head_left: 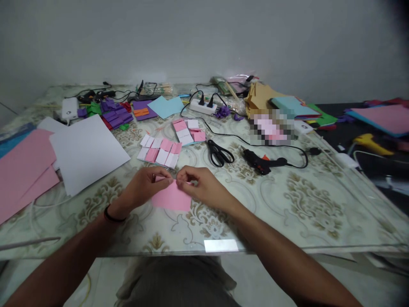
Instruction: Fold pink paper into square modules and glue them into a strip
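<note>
A small sheet of pink paper [171, 198] is pinched along its far edge by both of my hands, just above the patterned tabletop. My left hand [148, 181] grips that edge from the left, fingers closed. Close beside it, my right hand [200, 183] has thumb and fingers pressed together on the same edge. Just beyond my hands lie folded pink and white paper pieces [159, 151], with another folded group [188, 132] behind them. Black-handled scissors [220, 153] rest to the right of these.
A black glue gun [263, 162] with a trailing cord lies at right. White paper [91, 149] and pink sheets [25, 175] cover the left side. Toward the back are a white power strip [203, 107], purple folded paper [116, 116] and brown paper [260, 100]. A white strip [221, 246] lies near the front edge.
</note>
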`<state>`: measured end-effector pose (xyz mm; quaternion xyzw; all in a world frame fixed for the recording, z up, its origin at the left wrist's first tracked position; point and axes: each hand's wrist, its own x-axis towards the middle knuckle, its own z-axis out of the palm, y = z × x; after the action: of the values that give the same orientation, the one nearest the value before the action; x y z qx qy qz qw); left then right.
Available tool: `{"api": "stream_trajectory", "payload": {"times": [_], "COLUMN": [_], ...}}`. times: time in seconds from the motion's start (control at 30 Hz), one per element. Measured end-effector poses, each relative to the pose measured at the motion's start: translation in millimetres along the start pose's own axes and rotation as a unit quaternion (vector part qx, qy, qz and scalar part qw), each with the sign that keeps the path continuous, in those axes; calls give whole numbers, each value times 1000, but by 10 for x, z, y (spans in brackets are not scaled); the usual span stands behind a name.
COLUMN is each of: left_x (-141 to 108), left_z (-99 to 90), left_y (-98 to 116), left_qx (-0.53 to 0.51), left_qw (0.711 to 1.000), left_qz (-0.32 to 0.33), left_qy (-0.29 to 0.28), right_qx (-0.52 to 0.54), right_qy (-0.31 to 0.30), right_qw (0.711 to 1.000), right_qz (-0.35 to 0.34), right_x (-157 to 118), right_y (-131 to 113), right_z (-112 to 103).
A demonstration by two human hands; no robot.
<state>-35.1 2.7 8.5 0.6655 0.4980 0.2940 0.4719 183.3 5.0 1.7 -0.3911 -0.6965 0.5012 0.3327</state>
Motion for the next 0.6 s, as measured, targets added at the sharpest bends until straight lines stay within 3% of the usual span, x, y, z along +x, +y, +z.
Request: {"api": "stream_trajectory", "payload": {"times": [0.27, 0.4, 0.53, 0.6], "left_x": [-32, -26, -14, -10], "left_z": [18, -161, -323, -317], "left_y": [89, 115, 78, 54], "left_qx": [64, 47, 32, 31], "left_qw": [997, 998, 994, 993], "left_qz": [40, 39, 25, 34], "left_qy": [-24, 31, 103, 107], "right_qx": [10, 16, 17, 35], "right_qy": [-13, 2, 69, 97], "right_qw": [1000, 1000, 997, 994], "right_qz": [-4, -12, -19, -28], "right_x": [-22, -6, 25, 36], "right_y": [-29, 6, 49, 46], "right_z": [6, -140, -326, -349]}}
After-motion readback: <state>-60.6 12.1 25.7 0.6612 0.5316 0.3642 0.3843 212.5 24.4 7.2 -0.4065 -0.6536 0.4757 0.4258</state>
